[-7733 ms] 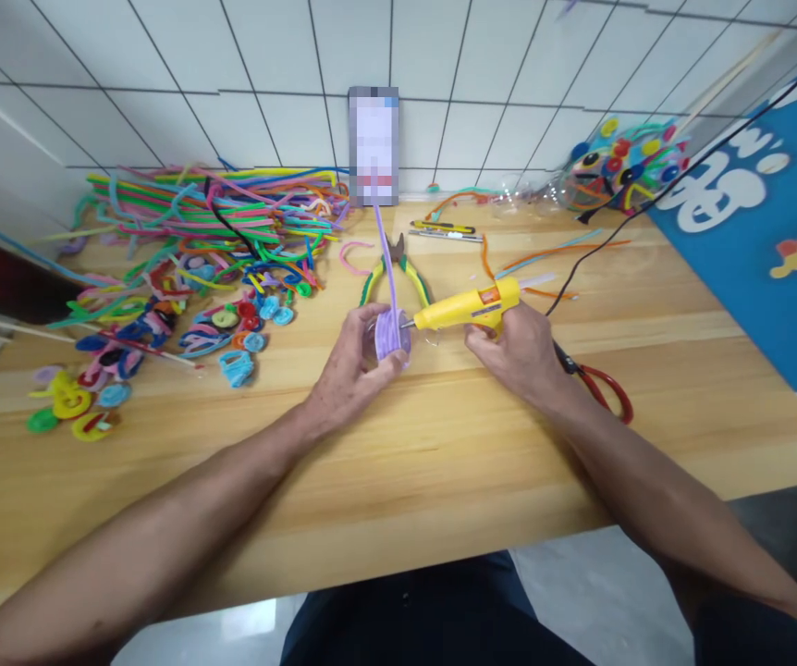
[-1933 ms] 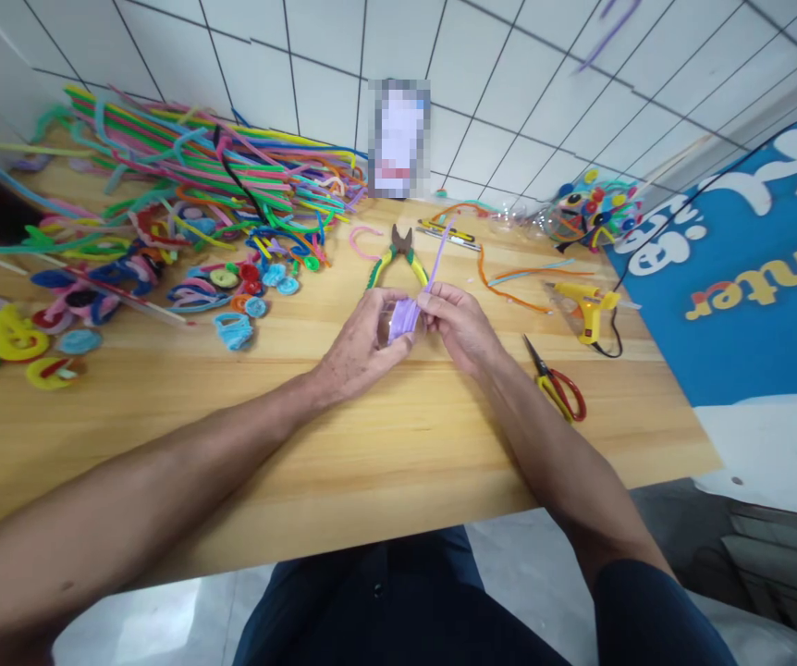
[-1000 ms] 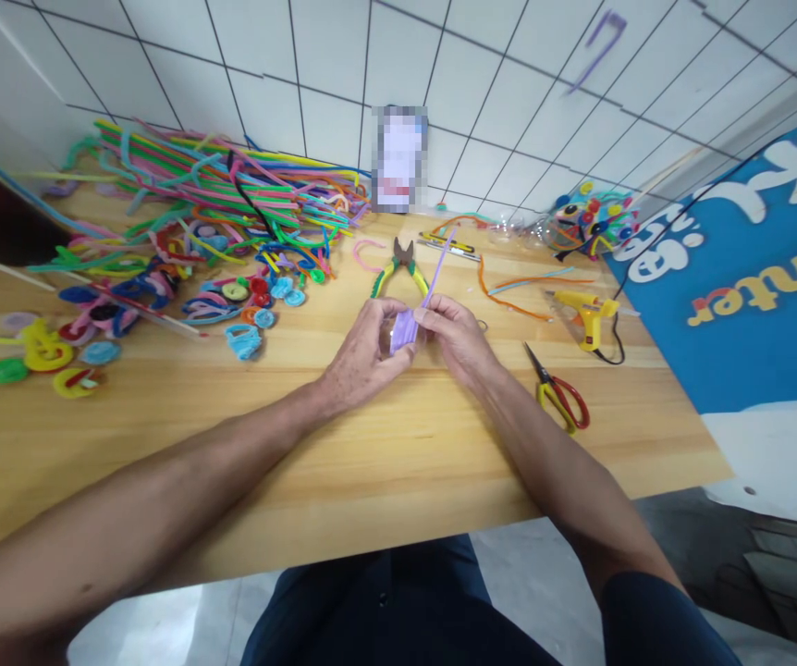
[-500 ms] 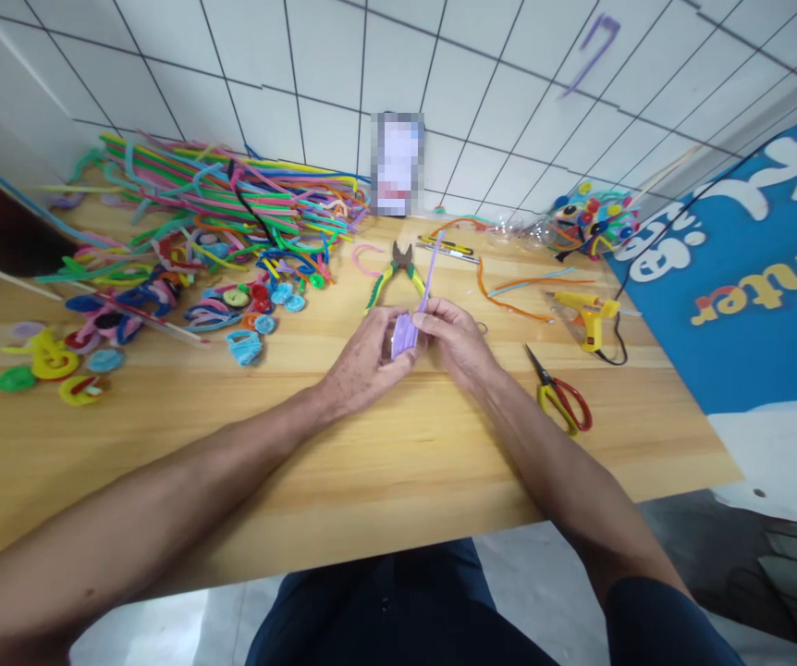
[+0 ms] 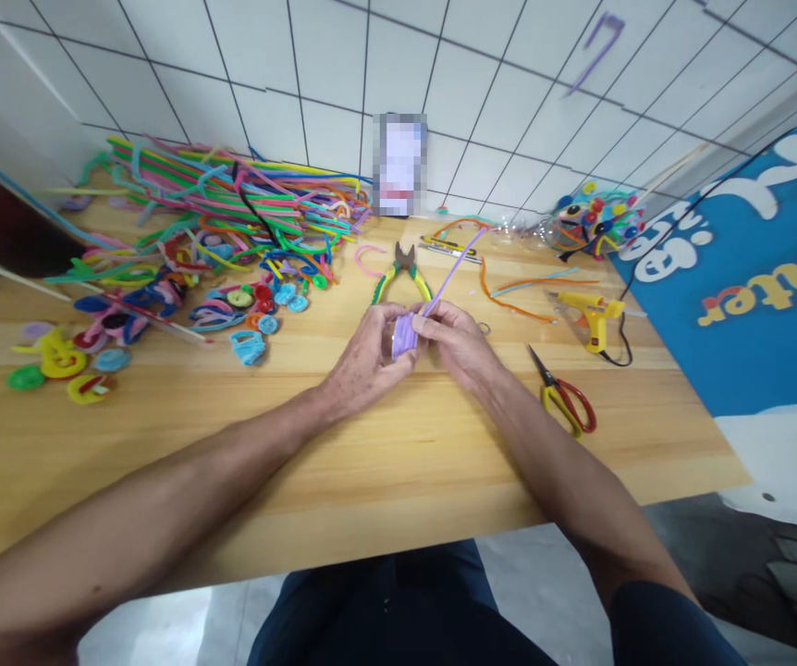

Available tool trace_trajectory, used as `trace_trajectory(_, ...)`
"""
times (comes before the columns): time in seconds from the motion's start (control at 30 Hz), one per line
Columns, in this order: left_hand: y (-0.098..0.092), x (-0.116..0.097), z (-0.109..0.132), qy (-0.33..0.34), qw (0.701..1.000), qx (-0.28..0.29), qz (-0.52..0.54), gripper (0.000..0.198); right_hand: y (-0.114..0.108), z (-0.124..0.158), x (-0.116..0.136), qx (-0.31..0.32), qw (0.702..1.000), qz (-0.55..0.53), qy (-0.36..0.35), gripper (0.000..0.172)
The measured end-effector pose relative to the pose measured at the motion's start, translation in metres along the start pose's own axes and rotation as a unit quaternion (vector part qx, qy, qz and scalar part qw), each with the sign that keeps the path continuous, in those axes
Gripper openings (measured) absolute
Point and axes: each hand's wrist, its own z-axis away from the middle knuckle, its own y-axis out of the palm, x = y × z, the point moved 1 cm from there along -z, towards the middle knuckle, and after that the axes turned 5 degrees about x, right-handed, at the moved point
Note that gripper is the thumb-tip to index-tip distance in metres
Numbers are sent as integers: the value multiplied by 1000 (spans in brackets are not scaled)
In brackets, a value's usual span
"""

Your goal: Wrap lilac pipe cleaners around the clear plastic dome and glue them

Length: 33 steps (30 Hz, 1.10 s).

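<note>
My left hand (image 5: 365, 359) is closed around a small form wrapped in purple pipe cleaner (image 5: 405, 337); what lies under the wraps is mostly hidden. At its right side my right hand (image 5: 459, 340) pinches the same pipe cleaner between thumb and fingers. The loose tail (image 5: 455, 267) sticks out from the pinch, slanting up to the right. Just beyond the hands, cutting pliers (image 5: 402, 270) with green and yellow handles lie on the wooden table (image 5: 371, 499), jaws pointing away.
Left are a heap of coloured pipe cleaners (image 5: 211, 185) and small coiled pieces such as a light-blue one (image 5: 249, 348). Scissors (image 5: 565, 396), a yellow glue gun (image 5: 595, 316) and an orange pipe cleaner (image 5: 509, 303) lie right. A phone (image 5: 398, 165) leans on the tiled wall.
The purple tail has swung from nearly upright to a slant toward the right. Both hands keep their grip in about the same place. The view has shifted very slightly.
</note>
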Motion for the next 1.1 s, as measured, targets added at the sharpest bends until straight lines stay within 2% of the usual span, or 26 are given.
trace_trajectory(0.17, -1, -3, 0, -23, 1000, 8, 6, 44, 1, 1, -1, 1, 1000, 14, -12, 45)
trace_trajectory(0.43, -4, -4, -3, 19, 999, 11, -30, 47, -1, -1, -1, 11, 1000, 17, -10, 43)
trace_trajectory(0.7, -1, 0, -2, 45, 998, -12, -43, 50, 0, 0, -1, -1, 1000, 10, -14, 44)
trace_trajectory(0.87, 0, -2, -1, 29, 999, -16, -19, 42, 3, 1, -1, 1, 1000, 18, -14, 48)
trace_trajectory(1.1, -2, -7, -1, -15, 1000, -5, 6, 33, 5, 4, 2, 5, 999, 28, -15, 44)
